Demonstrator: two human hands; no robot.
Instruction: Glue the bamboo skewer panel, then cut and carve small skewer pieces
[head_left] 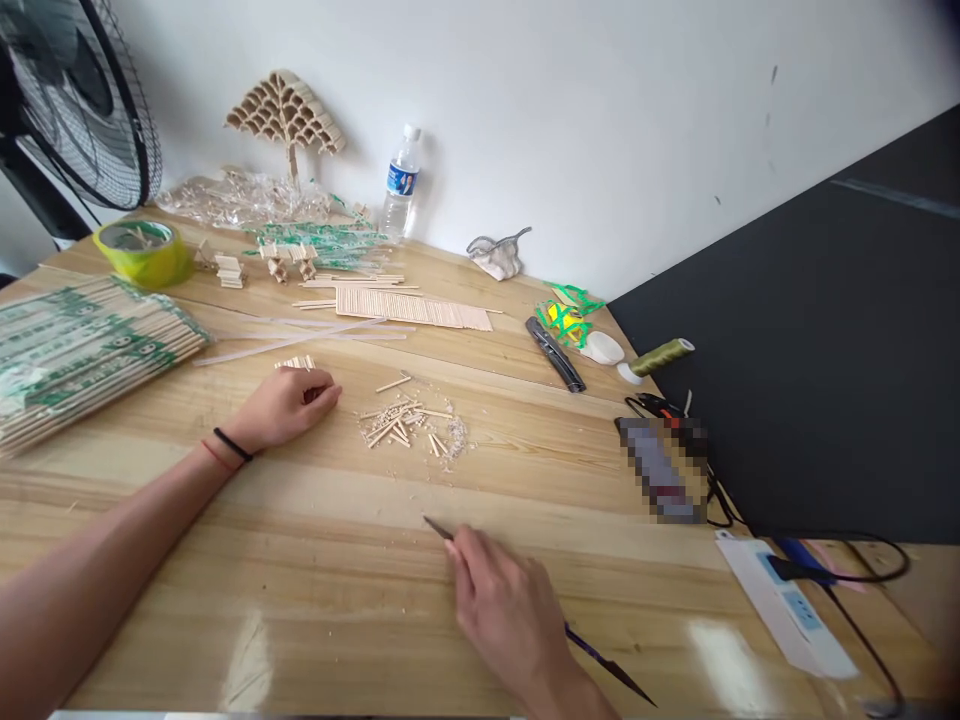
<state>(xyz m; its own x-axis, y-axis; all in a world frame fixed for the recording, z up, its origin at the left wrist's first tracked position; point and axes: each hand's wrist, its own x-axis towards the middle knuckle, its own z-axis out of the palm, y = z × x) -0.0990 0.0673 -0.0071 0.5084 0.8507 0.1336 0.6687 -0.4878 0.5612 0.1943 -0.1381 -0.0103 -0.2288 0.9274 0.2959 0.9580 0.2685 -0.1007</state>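
My left hand point(291, 408) rests on the wooden table with its fingers curled in; whatever they hold, if anything, is hidden. Just behind it lies a small row of short sticks point(297, 363). My right hand point(504, 598) is closed around a slim dark pointed tool point(438, 527), whose tip points to the upper left, low over the table. The tool's other end shows beyond my wrist at the lower right. Between and beyond my hands lies a loose pile of short cut sticks point(397, 422) with crumbs beside it.
Packaged sticks point(90, 350) lie left, near a yellow tape roll point(150, 262). A flat stick panel point(412, 308), stick tree point(285, 110) and bottle point(401, 185) stand or lie behind. To the right are a black cutter point(555, 354), thread spool point(660, 358) and power strip point(787, 605).
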